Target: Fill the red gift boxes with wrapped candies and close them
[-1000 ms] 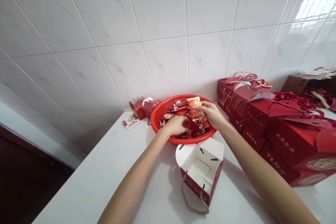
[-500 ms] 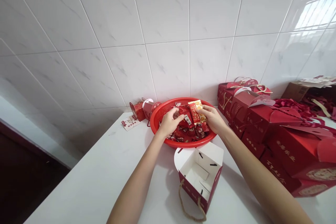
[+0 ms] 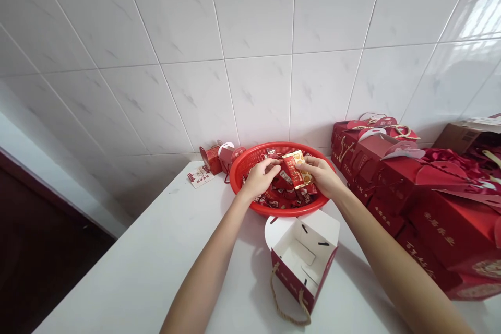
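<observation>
Over the red plastic basket (image 3: 287, 212), my right hand (image 3: 323, 175) pinches a red and gold snack packet (image 3: 295, 169) between thumb and fingers. My left hand (image 3: 261, 178) hovers at the basket's left side, thumb and fingertips drawn together. Whatever lies between them, if anything, is too small to make out. Beneath both hands, wrapped sweets (image 3: 274, 195) in mostly red wrappers fill the basket's bottom. In front of the basket stands an open red gift box (image 3: 289, 279), its white inside bare and its rope handle hanging toward me.
Stacked red gift boxes (image 3: 422, 214) line the right side. Two small red boxes (image 3: 211, 159) and a printed card (image 3: 201, 176) lie at the back left. Behind the stack sit red ribbons (image 3: 450, 162) and a cardboard box (image 3: 457, 138). A tiled wall (image 3: 258, 94) backs the white table (image 3: 164, 250).
The view has shifted slightly, moving the scene to the right. My left fingertips have closed together more, while my right hand still holds the packet, now turned flatter toward me.
</observation>
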Motion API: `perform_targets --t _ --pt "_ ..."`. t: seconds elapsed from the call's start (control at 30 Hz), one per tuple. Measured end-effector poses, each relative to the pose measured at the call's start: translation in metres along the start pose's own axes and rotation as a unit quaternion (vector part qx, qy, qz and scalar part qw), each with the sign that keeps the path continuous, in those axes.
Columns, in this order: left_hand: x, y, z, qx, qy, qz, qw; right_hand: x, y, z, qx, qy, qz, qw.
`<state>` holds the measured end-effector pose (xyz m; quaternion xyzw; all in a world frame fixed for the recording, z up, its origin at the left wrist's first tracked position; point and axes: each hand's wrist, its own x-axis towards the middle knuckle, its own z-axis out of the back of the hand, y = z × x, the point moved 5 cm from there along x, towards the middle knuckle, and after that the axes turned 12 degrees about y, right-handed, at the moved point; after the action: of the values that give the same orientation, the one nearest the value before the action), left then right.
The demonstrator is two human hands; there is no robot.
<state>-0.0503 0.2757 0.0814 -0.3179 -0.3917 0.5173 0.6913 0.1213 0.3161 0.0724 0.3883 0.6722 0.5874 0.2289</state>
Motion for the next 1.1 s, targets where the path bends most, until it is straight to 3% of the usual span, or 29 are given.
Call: perform_targets --t 0.13,0.27,0.4,0.6,0.7,0.97,1.1 --pt "0.002 0.009 0.006 0.05 -0.026 0.069 0.996 0.001 0.0 0.002 0.011 -0.013 0.01 1.0" --pt "0.001 0.015 0.001 0.215 0.037 0.162 0.962 0.002 -0.001 0.003 0.023 -0.009 0.016 1.0" --pt "-0.004 0.014 -0.005 0.274 0.078 0.216 0.934 0.001 -0.002 0.003 0.013 -0.014 0.018 1.0" --pt "-0.013 0.005 0.006 0.345 0.042 0.295 0.89 0.0 0.0 0.003 -0.001 -0.015 0.022 1.0" --pt "-0.015 0.001 0.006 0.371 0.057 0.305 0.875 0.0 0.0 0.003 0.015 -0.011 0.021 1.0" --pt "-0.014 0.007 -0.015 0.391 0.234 0.294 0.84 0.0 -0.001 0.002 -0.012 -0.002 0.022 1.0" --pt "-0.011 0.008 -0.018 0.395 0.267 0.27 0.837 0.001 -0.001 0.003 -0.002 -0.008 0.024 1.0"
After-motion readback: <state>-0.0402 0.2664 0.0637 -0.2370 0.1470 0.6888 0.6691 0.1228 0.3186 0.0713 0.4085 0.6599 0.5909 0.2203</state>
